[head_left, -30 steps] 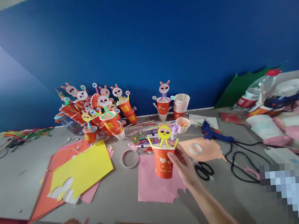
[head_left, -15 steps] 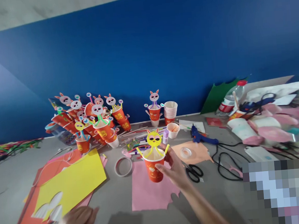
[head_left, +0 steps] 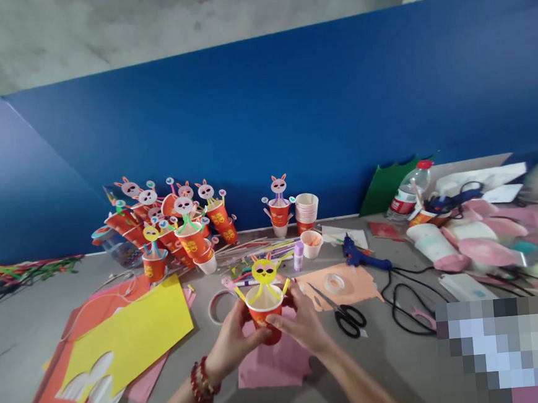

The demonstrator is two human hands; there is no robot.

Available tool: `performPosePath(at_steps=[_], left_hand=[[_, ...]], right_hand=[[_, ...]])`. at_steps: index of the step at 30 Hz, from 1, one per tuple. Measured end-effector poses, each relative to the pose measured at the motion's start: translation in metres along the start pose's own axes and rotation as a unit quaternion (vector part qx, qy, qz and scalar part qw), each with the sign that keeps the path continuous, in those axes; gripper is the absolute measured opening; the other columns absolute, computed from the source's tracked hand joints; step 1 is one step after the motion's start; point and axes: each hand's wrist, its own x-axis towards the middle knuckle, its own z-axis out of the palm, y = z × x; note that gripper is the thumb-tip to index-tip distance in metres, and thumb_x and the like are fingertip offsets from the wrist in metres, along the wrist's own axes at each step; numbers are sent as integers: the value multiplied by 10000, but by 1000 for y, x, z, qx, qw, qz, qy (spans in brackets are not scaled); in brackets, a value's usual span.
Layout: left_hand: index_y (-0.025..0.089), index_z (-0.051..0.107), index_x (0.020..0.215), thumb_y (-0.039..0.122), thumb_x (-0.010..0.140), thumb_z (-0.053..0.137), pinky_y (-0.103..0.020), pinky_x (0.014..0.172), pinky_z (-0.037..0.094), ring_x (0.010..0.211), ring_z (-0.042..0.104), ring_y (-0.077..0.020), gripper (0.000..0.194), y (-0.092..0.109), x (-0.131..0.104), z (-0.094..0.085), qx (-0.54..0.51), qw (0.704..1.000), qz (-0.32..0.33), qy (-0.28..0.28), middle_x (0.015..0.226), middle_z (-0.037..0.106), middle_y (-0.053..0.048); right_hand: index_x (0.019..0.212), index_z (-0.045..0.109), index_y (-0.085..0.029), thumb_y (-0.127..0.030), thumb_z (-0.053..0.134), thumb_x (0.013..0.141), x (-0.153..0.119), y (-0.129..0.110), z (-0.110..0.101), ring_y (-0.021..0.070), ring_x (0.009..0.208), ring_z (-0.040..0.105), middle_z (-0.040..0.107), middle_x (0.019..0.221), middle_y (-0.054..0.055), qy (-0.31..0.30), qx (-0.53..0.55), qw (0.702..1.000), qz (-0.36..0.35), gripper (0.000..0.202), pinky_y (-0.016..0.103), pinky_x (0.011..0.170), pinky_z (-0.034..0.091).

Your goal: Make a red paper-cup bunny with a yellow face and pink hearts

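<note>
A red paper cup (head_left: 265, 316) with a white rim is held upright between my two hands. A yellow bunny face (head_left: 264, 271) on yellow pipe-cleaner limbs stands up from its mouth. My left hand (head_left: 230, 346), with a red bead bracelet (head_left: 203, 383) at the wrist, wraps the cup's left side. My right hand (head_left: 303, 326) grips the right side, thumb across the front. Below the cup lies pink paper (head_left: 273, 372), partly covered by my hands. A tape roll (head_left: 216, 311) is partly hidden behind my left hand; black-handled scissors (head_left: 348, 319) lie right of my right hand.
Several finished bunny cups (head_left: 191, 235) crowd the back left. Yellow paper (head_left: 140, 336) lies at the left. A cup stack (head_left: 306, 211), a glue stick (head_left: 298, 256) and a blue glue gun (head_left: 364, 257) with a looping black cord (head_left: 401, 309) sit behind and right.
My left hand has come from the lower left to the cup and now holds it together with my right hand. The cup sits slightly lower and further left, and the camera has tilted up.
</note>
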Motion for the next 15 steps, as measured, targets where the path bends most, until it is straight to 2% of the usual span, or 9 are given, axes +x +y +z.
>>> performPosePath(at_steps=[2,5,8,12,15], left_hand=[[208,473,1272,392,810,702,-454,948,538,1097,642,-302,547,-2,-2,-5,9,999,-16,36,1230,642,-144],[186,479,1218,381,824,680,-406,869,557,1003,663,-267,483,-8,-10,-29,64,991,-43,110,1145,657,-123],[180,497,1167,416,835,656,-372,801,558,880,670,-231,438,-16,-21,-63,122,980,-65,144,1006,674,-73],[172,497,1169,448,817,674,-363,796,563,938,678,-254,481,-31,-35,-103,80,977,-106,167,1064,678,-92],[178,506,1039,426,770,732,-394,843,552,976,674,-269,431,-49,-40,-123,91,967,-92,220,1038,677,-86]], right_hand=[[1445,352,-282,-386,788,755,0,-1,0,255,1031,657,625,1224,102,-6,-3,1000,-9,823,408,899,551],[1458,337,-288,-408,741,801,1,-3,-2,274,1153,593,559,1332,123,0,-27,1000,-14,781,424,934,528],[1454,345,-269,-441,661,862,2,-6,-4,253,1057,624,559,1320,139,8,-39,999,20,692,394,837,562],[1438,362,-252,-446,629,885,2,-6,-4,224,958,644,581,1277,135,8,-38,999,37,644,350,765,569],[1424,382,-255,-450,621,889,2,-5,-3,215,930,652,604,1247,123,2,-47,998,38,618,352,779,560]])
